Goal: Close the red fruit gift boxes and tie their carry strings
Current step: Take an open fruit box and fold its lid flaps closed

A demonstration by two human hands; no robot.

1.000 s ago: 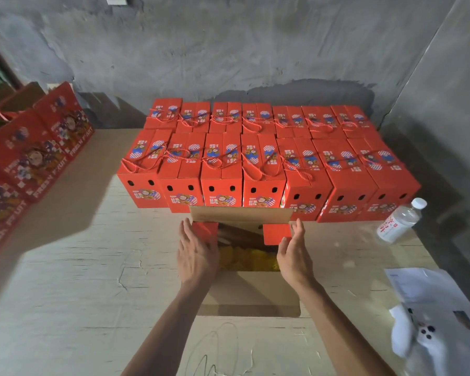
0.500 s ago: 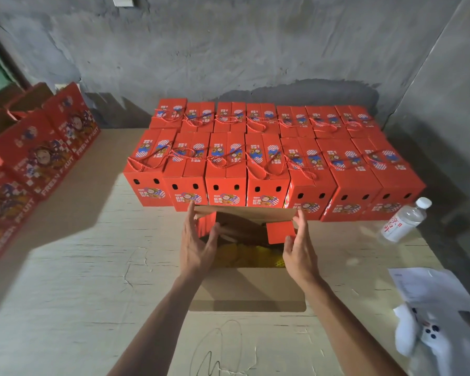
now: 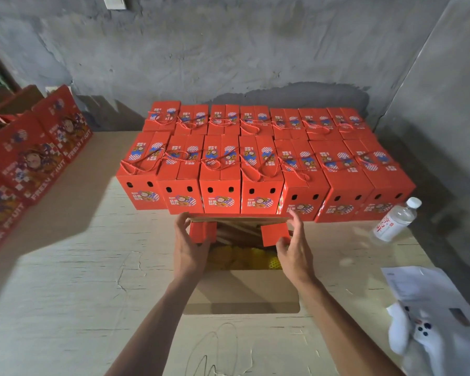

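Two hands, left hand [image 3: 190,246] and right hand [image 3: 293,248], hold the far flap [image 3: 239,220] of the open box [image 3: 242,291] on the worktop [image 3: 65,294]. A fast fold could bend the small red tabs [image 3: 275,234].

Dim, soft shadows, wide-angle edge distortion

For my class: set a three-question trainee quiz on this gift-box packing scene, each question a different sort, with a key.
1. True or false: the open gift box in front already has both top flaps folded shut.
2. What yellow contents show inside it?
3. The water bottle lies: A) right of the closed boxes; B) on top of them; C) inside the open box.

Key: 1 false, the left hand and right hand are at the small red side flaps; 2 fruit; 3 A.
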